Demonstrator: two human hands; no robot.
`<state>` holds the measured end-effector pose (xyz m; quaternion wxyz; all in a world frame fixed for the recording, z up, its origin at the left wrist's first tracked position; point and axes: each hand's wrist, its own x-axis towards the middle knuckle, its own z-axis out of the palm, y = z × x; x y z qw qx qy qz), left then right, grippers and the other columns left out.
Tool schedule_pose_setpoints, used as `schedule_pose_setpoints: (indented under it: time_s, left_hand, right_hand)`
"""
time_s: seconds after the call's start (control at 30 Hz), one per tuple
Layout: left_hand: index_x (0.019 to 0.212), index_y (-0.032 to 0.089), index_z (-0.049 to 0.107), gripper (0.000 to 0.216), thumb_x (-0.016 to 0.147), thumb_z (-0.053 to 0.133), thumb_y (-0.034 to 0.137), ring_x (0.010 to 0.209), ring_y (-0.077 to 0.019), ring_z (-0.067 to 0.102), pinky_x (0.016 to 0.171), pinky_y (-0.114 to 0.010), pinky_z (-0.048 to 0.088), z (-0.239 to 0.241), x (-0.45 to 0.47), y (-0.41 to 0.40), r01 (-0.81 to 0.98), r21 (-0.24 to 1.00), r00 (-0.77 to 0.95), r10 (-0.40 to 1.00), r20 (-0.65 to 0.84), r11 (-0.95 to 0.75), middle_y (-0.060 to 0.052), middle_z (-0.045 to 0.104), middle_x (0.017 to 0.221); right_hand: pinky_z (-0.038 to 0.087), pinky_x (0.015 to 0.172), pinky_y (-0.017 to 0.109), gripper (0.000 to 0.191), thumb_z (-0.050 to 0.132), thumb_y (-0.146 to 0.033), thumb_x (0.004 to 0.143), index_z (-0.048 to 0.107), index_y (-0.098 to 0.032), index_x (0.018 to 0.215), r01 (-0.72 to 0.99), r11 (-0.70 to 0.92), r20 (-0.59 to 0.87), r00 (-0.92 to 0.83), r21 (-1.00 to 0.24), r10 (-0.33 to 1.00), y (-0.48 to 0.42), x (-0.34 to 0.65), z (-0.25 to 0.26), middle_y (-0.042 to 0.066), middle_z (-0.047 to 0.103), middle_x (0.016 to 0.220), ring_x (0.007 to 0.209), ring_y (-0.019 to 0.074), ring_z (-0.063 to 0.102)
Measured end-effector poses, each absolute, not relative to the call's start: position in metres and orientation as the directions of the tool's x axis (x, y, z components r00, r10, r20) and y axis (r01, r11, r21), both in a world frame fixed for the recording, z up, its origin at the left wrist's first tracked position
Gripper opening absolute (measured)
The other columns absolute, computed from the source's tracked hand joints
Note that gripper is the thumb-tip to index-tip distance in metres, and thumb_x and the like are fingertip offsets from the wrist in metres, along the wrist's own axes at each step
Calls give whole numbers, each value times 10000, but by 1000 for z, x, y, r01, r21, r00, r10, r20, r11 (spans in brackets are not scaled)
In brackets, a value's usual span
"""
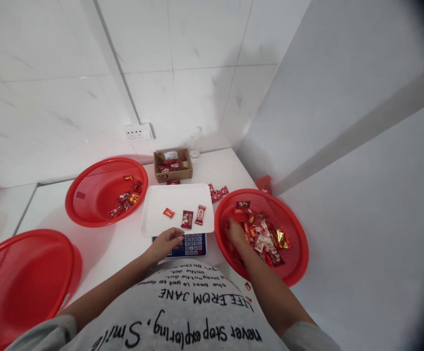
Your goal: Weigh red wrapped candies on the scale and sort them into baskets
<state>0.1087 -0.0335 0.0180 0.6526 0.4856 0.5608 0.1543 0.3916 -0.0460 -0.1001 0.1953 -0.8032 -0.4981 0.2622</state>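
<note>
My left hand [168,243] is at the front edge of a white tray [156,200], over the blue keypad of a scale [193,245]. Its fingers are loosely bent and a little apart, and no object shows in them. On the tray lie a small red packet [168,213], a dark red packet [187,219] and a red-and-white packet [200,214]. My right hand [235,234] reaches down into the right red basket [299,229], among many wrapped snacks [265,239]. Its fingertips are hidden there, so I cannot see what they touch.
Another red basket [73,197] at the back left holds a few packets. A further red basket [67,243] stands at near left. Behind the tray are a cardboard box [160,173] of packets and a clear bottle [194,146]. Red patterned packets [217,194] lie beside the tray.
</note>
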Motion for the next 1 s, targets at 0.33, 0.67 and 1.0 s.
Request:
schedule_pose_setpoints:
  time_s: [0.33, 0.67, 1.0]
  left_hand:
    - [882, 199, 596, 221, 707, 646, 323, 731, -156, 626, 664, -271, 466, 13, 113, -33, 356, 798, 377, 707, -599, 486, -3, 662, 804]
    - [900, 186, 604, 266, 700, 641, 357, 691, -146, 597, 623, -259, 444, -2, 107, -33, 360, 818, 391, 723, -569, 449, -7, 659, 793]
    - [925, 169, 598, 205, 754, 569, 279, 735, -159, 592, 677, -279, 462, 3, 109, -35, 399, 847, 407, 760, -507, 351, -26, 650, 822]
  right_hand:
    - [508, 600, 284, 314, 520, -489, 726, 528, -215, 877, 18, -371, -317, 484, -928, 816, -42, 366, -45, 3, 607, 760, 639, 150, 592]
    - [537, 568, 258, 439, 704, -291, 631, 567, -230, 1044, -312, -414, -479, 175, -856, 860, -25, 311, -14, 73, 559, 1160, 672, 99, 592]
    - [495, 882, 379, 646, 690, -198, 620, 490, -310, 1225, -371, -370, -389, -25, -852, 921, -20, 292, -5, 68, 443, 1381, 1084, 198, 575]
